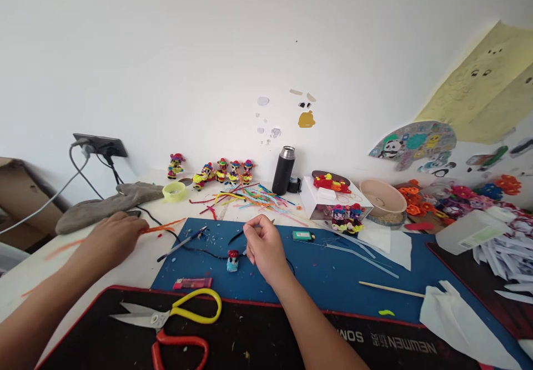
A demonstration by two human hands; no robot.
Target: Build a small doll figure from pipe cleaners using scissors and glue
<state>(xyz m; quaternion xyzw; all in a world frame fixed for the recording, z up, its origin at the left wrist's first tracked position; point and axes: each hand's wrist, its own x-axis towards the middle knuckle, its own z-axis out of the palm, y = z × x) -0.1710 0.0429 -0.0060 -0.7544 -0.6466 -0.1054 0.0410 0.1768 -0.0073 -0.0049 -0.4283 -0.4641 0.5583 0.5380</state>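
My left hand (122, 234) is palm down at the left side of the table, its fingers bent together and their tips hidden. Bright orange strips (164, 226) lie right at its fingertips. Over the blue mat (333, 278), my right hand (262, 242) is closed around a thin dark-tipped tool (236, 238), whose tip points left. Just left of that hand stands a small figure (232, 261) with a red top and light blue body. A pen-like tool (182, 243) and a pink lighter (192, 283) lie farther left.
Scissors (156, 320) with yellow and red handles lie in front on a black mat. Behind are coloured strips (258, 196), several small figures (222, 170), a black flask (283, 173) and a white box (312, 209). A wooden stick (389, 288) and tissue (447, 317) lie right.
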